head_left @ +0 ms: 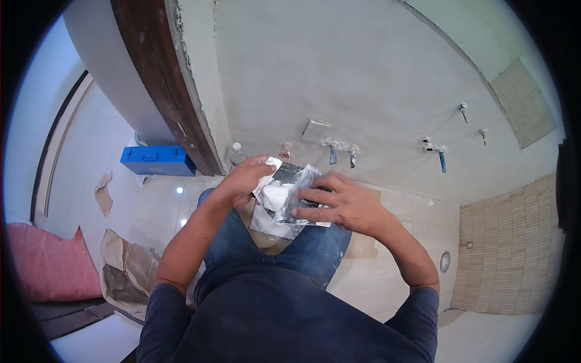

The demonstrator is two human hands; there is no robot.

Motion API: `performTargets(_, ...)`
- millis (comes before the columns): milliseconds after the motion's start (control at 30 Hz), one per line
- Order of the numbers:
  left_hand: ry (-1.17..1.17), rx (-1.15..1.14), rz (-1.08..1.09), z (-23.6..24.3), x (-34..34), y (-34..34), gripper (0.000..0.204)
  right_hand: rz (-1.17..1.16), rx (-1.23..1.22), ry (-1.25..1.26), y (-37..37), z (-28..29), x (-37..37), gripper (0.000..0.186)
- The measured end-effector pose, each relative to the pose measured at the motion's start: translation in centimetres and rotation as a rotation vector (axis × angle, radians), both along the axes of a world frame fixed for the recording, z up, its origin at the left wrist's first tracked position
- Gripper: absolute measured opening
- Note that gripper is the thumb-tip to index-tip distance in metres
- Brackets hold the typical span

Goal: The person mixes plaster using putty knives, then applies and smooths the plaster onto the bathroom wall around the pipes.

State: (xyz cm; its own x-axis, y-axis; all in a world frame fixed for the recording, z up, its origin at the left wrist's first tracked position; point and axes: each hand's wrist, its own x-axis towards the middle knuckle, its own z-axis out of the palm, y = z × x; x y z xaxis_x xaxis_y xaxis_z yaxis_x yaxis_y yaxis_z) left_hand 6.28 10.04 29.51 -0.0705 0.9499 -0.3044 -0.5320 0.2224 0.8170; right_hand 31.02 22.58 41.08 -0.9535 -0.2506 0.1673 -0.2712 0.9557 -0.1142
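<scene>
My left hand is closed on the left edge of a silvery, dark-faced packet. A white lump or wad lies on the packet; I cannot tell what it is. My right hand has its fingers spread over crumpled, shiny film on the packet's right side; its thumb is hidden. A pale sheet or board shows beneath, between my jeans-clad legs.
Ahead is a plastered wall with pipe fittings. A plastic bottle stands by the dark wooden frame. Left are a blue metal box, torn brown paper and pink material. A tiled surface is at right.
</scene>
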Motion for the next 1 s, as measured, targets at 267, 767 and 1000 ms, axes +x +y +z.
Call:
performTargets(267, 0.099, -0.039, 0.01, 0.6, 0.0, -0.1, 0.039, 0.078, -0.042, 0.034, 0.4, 1.3, -1.3, 0.071)
performTargets(767, 0.06, -0.013, 0.466, -15.7, -5.8, -6.0, 0.034, -0.814, -1.078, 0.786, 9.2, -3.5, 5.8, 0.024)
performTargets(1000, -0.066, -0.072, 0.587, -26.9, -6.5, -9.4, 0.033, -1.27, -0.483, 1.225, 19.4, 0.4, 10.0, 0.029)
